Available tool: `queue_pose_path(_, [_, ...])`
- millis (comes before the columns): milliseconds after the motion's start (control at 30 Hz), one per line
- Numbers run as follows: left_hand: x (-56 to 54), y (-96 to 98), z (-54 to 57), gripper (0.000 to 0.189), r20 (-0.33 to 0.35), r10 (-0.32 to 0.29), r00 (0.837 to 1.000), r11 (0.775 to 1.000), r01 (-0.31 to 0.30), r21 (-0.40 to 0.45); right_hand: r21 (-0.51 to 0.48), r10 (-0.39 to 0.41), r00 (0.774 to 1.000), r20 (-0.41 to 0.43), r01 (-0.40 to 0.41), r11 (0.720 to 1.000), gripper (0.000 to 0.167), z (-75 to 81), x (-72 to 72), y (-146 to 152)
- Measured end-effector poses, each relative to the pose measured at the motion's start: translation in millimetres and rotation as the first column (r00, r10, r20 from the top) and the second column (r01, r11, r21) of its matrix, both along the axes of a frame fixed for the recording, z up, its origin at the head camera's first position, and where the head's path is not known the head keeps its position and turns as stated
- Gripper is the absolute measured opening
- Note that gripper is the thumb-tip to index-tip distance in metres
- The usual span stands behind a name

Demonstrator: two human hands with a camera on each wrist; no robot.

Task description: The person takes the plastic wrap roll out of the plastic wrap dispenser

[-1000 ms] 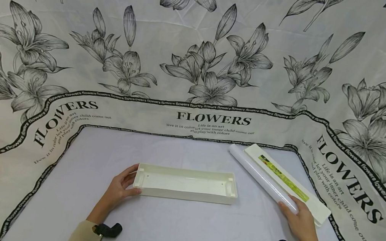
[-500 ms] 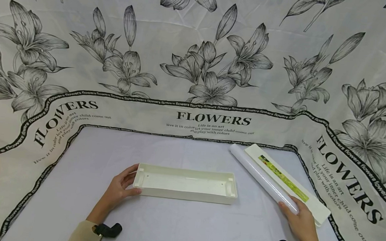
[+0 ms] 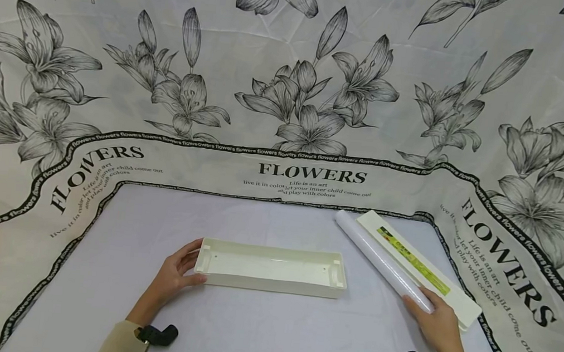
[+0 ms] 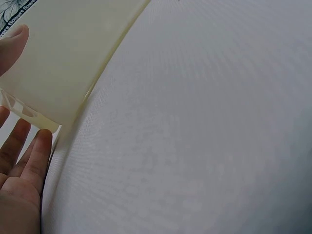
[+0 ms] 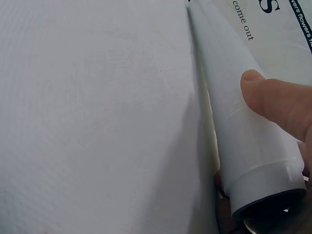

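A long cream plastic box (image 3: 272,285) with an open top lies crosswise in the middle of the white table. My left hand (image 3: 172,278) grips its left end, thumb on the front wall and fingers at the end. In the left wrist view the thumb (image 4: 13,48) lies against the box's wall (image 4: 68,53). At the right, my right hand (image 3: 437,324) holds the near end of a glossy white roll of plastic wrap (image 3: 378,257), which slants away to the back. The right wrist view shows the thumb (image 5: 273,100) over the roll (image 5: 234,112), with a dark opening at its end.
A long cream lid (image 3: 463,312) with a yellow-green label lies alongside the roll, to its right. Flower-printed cloth (image 3: 202,169) with black borders surrounds the white tabletop (image 3: 268,331) and rises behind it.
My right hand and the near end of the roll have shifted very slightly left. The left hand and the box look unmoved.
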State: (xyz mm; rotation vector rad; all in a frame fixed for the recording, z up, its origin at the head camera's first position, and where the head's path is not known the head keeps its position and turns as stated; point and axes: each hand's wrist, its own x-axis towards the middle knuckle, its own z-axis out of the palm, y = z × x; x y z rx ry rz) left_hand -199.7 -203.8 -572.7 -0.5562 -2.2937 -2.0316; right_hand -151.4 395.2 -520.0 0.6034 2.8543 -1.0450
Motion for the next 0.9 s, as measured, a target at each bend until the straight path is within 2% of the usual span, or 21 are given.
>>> queue_pose_path(133, [0.6, -0.3, 0.7, 0.090, 0.008, -0.007, 1.000, 1.000, 0.007, 0.004, -0.004, -0.009, 1.000, -0.005, 0.009, 1.000, 0.093, -2.3, 0.5, -0.3])
queue_pose_path(367, [1.6, 0.3, 3.7, 0.091, 0.031, -0.008, 0.999, 1.000, 0.008, 0.004, 0.005, 0.006, 0.998, -0.062, -0.005, 1.000, 0.089, -5.9, 2.5, 0.2])
queue_pose_path(700, [1.5, 0.0, 3.8, 0.091, 0.020, -0.014, 1.000, 1.000, 0.014, 0.014, -0.007, -0.010, 0.999, -0.054, 0.009, 1.000, 0.088, -6.3, 1.5, -0.7])
queue_pose_path(800, [1.2, -0.3, 3.0, 0.091, 0.018, -0.014, 1.000, 1.000, 0.014, 0.014, 0.022, 0.009, 0.999, -0.043, -0.008, 1.000, 0.090, -5.1, 1.0, -0.3])
queue_pose_path(900, [1.0, -0.7, 1.9, 0.090, 0.019, -0.013, 1.000, 1.000, 0.013, 0.015, 0.070, 0.062, 0.998, -0.019, -0.061, 0.996, 0.092, -1.6, 0.5, 0.8])
